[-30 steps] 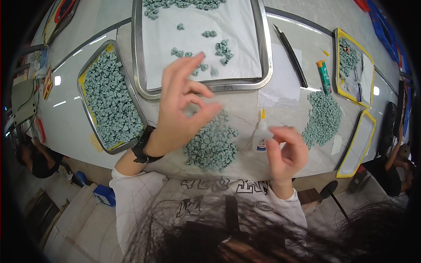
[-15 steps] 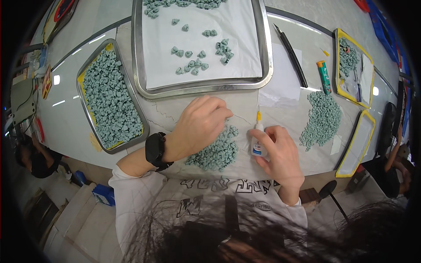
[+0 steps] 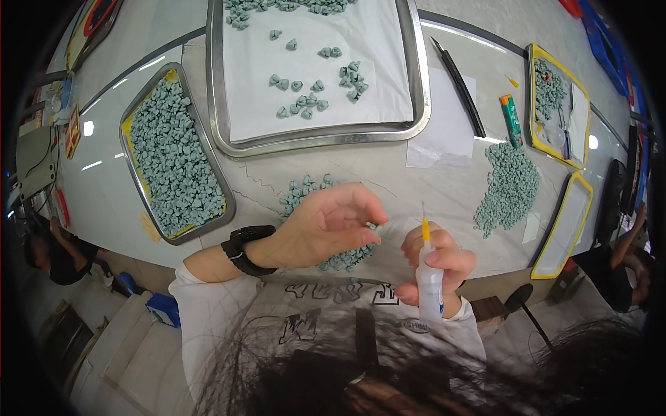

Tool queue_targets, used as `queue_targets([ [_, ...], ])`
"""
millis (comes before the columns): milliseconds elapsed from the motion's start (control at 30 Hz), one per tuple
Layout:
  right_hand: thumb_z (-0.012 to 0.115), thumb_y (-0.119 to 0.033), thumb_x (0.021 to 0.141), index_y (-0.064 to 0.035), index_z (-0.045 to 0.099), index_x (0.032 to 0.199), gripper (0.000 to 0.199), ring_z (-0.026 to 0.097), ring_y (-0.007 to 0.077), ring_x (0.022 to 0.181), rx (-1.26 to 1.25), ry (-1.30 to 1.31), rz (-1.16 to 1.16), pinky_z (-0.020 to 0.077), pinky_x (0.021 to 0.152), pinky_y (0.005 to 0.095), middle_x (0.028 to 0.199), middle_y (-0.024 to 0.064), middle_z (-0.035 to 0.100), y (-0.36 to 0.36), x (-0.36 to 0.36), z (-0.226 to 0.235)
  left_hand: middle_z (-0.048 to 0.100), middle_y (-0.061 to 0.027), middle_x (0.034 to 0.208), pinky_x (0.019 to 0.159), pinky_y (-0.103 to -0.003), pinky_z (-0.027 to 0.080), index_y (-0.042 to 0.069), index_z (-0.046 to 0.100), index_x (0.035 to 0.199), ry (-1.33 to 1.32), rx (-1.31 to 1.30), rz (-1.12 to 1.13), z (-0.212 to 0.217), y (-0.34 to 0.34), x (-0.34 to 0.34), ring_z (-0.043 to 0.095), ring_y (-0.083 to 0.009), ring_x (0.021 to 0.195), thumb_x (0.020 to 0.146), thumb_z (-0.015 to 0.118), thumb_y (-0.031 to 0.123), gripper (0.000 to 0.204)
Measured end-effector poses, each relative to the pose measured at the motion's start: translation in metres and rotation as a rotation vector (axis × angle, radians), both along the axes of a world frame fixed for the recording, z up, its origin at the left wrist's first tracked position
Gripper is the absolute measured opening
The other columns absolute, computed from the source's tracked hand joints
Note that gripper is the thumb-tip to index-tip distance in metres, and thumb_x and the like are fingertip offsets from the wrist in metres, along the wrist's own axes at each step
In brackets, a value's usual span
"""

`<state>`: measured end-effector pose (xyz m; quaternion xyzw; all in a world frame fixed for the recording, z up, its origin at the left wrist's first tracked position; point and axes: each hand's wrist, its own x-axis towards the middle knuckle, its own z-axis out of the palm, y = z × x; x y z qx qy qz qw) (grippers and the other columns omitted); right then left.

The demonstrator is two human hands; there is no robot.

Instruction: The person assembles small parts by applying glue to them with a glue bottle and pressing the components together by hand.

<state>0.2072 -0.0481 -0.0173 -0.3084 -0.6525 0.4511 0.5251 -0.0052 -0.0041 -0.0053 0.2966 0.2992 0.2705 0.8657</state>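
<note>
L hand [image 3: 326, 225] over pile [image 3: 300, 191], pinching sm. green piece [image 3: 374, 227], prob. held out to leave it exposed; R hand [image 3: 447, 263] wrapped round translucent bottle [image 3: 430, 283], yellow nozzle [image 3: 425, 229] up (prob. so it's clear of the grip)

Workshop, small handwork. Evidence: pale worktable [image 3: 451, 191]; far centre, steel tray [image 3: 422, 90] with scattered green pieces [image 3: 300, 102]; left, metal tray [image 3: 231, 206] heaped with more; right, pile of tinier pieces [image 3: 508, 191] and yellow-edged tray [image 3: 555, 154]; near, needle-tipped bottle [image 3: 430, 284], held upright. Other people, seen in part, occupy the left [image 3: 62, 253] and right [image 3: 617, 274] edges.
</note>
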Motion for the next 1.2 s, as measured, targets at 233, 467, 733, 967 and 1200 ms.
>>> queue_targets([
  [233,0.072,-0.048,0.074,-0.0035,0.056,0.109,0.059,0.064,0.0315,0.084,0.190,-0.215,-0.050,0.0501,0.064,0.0354,0.095,0.0139,0.066,0.008,-0.005,0.008,0.057,-0.0086,0.109,0.089,-0.028,0.046,-0.001,0.054,0.111,0.042,-0.065,-0.001,0.002,0.005,-0.003,0.055,-0.0128,0.102,0.086,0.059,-0.004,0.026],
  [467,0.058,-0.055,0.083,-0.0032,0.057,0.107,0.057,0.063,0.0366,0.096,0.154,-0.253,-0.016,0.0508,0.067,0.0384,0.098,0.0118,0.067,0.006,0.001,0.010,0.058,-0.0102,0.109,0.087,-0.027,0.047,-0.003,0.059,0.110,0.082,-0.070,0.033,0.005,0.006,-0.002,0.057,-0.0144,0.101,0.084,0.060,-0.006,0.026],
  [733,0.049,-0.054,0.090,-0.0032,0.058,0.106,0.054,0.063,0.0376,0.097,0.107,-0.217,-0.010,0.0516,0.073,0.0411,0.091,0.0110,0.068,0.010,-0.002,0.012,0.057,-0.0128,0.111,0.088,-0.029,0.048,-0.004,0.060,0.112,0.050,0.072,0.047,0.001,0.002,-0.002,0.057,-0.0177,0.103,0.084,0.059,-0.010,0.029],
  [967,0.045,-0.047,0.094,-0.0021,0.059,0.102,0.047,0.063,0.0374,0.096,0.107,-0.199,-0.030,0.0520,0.074,0.0412,0.087,0.0111,0.068,0.010,-0.004,0.013,0.056,-0.0134,0.112,0.089,-0.029,0.049,-0.004,0.060,0.112,0.061,0.086,0.027,0.001,0.002,-0.002,0.057,-0.0182,0.104,0.084,0.058,-0.010,0.029],
  [1200,0.044,-0.043,0.095,-0.0006,0.059,0.102,0.045,0.063,0.0382,0.095,0.087,-0.190,-0.019,0.0527,0.076,0.0410,0.084,0.0122,0.068,0.013,-0.004,0.013,0.056,-0.0132,0.112,0.088,-0.029,0.049,-0.004,0.060,0.113,0.066,0.070,0.031,0.002,0.004,-0.001,0.057,-0.0176,0.103,0.084,0.058,-0.010,0.029],
])
